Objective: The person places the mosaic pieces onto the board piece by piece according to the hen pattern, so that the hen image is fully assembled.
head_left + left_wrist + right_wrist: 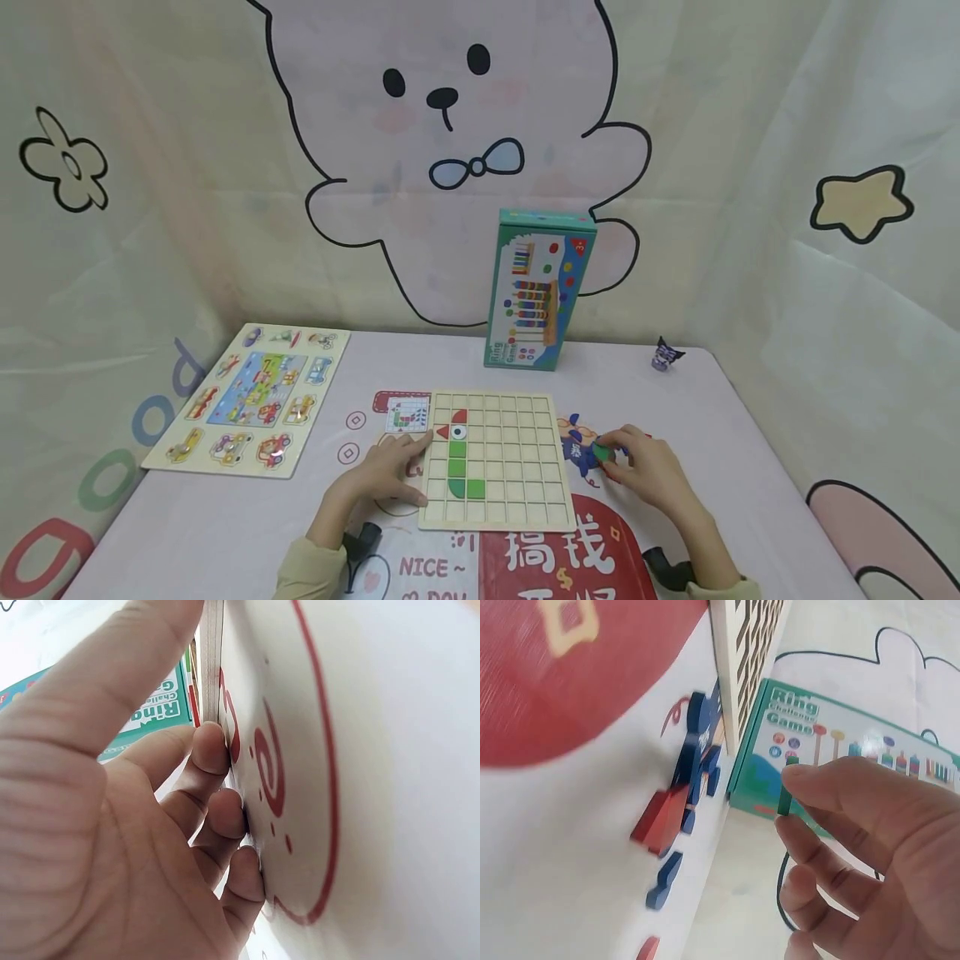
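Observation:
A wooden grid board [517,462] lies in front of me. Red pieces [459,416], a white eye piece [458,432] and several green pieces [457,450] sit in its left columns. My left hand [381,472] rests at the board's left edge, thumb and index finger touching it, the other fingertips against the tabletop in the left wrist view. To the right of the board, my right hand [651,473] pinches a thin green piece [787,791] between thumb and fingers, raised off the table. Loose blue pieces [664,880] and a red piece [660,819] lie beneath it.
A small pattern card [407,414] lies by the board's upper left corner. Farther left is a picture puzzle board [315,421]. A green Ring Challenge Game box [536,292] stands at the back, and a small dark purple wrapped item [665,356] sits at the back right.

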`<state>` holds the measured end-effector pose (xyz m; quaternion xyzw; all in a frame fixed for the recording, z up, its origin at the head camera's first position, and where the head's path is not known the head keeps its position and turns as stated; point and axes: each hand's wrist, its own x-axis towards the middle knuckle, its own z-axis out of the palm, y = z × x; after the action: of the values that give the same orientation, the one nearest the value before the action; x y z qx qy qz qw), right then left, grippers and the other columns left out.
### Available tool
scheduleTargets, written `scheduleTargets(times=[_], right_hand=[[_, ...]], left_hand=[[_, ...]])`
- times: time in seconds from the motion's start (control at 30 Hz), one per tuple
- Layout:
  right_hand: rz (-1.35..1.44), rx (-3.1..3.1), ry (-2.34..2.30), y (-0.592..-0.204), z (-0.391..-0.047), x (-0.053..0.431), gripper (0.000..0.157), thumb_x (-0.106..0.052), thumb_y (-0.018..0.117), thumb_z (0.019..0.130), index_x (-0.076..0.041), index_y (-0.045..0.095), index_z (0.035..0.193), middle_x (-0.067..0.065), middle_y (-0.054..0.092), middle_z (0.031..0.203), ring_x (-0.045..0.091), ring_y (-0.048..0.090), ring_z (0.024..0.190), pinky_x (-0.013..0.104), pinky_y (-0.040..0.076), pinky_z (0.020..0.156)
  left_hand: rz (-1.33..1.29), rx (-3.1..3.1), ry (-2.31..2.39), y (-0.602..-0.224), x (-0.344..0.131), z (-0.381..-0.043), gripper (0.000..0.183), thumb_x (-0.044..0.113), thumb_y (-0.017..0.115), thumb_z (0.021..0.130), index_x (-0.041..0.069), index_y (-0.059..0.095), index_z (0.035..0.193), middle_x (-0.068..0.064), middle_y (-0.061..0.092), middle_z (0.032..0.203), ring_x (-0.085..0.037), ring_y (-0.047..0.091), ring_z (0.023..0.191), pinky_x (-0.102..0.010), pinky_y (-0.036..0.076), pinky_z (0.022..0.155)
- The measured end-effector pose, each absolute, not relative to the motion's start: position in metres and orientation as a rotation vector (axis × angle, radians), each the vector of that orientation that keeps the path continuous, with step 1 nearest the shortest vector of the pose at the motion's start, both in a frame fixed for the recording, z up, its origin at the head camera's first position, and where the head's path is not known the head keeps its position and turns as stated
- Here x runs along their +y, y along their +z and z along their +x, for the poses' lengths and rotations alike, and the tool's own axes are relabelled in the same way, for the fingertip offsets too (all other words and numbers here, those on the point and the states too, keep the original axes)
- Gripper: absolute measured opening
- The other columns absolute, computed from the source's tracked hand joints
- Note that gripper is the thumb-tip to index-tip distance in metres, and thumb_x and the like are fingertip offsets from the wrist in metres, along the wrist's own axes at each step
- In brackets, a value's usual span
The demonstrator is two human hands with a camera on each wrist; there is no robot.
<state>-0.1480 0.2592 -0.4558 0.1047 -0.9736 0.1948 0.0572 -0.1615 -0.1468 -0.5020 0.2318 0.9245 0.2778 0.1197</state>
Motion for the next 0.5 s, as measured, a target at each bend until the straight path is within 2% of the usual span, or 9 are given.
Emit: scheduleTargets(times=[0.17,0.37,0.5], right_hand=[[0.352,-2.960,0.602,-0.458,-0.149,0.243,0.031,-0.017,0.079,0.070,-0.016,0.069,0.099,0.000,0.063,0.094,0.013,0.051,0.069,0.024,0.040,0.059],[0.421,-2.960,0.582,-0.459,-0.150,0.223,0.030,-0.019,0.078,0.070,-0.019,0.069,0.098,-0.004,0.062,0.091,0.015,0.054,0.073,0.036,0.038,0.072],[0.471,-2.950,0.595,-0.459,-0.149,0.211,0.028,-0.018,0.077,0.071,-0.020,0.069,0.098,-0.006,0.063,0.092,0.013,0.052,0.070,0.039,0.036,0.075]], left_hand=[[0.678,2.700,0.813,-0.503,-0.147,-0.162,0.098,0.049,0.079,0.063,0.011,0.036,0.143,0.001,0.049,0.108,-0.016,0.035,0.087,-0.039,0.028,0.076],[0.651,2.692,0.819,-0.504,-0.146,-0.161,0.098,0.049,0.079,0.063,0.012,0.036,0.143,-0.003,0.049,0.121,-0.016,0.035,0.090,-0.041,0.030,0.079],[0.652,2.694,0.821,-0.503,-0.146,-0.161,0.098,0.049,0.079,0.063,0.013,0.036,0.143,-0.001,0.050,0.116,-0.016,0.035,0.089,-0.041,0.029,0.079]])
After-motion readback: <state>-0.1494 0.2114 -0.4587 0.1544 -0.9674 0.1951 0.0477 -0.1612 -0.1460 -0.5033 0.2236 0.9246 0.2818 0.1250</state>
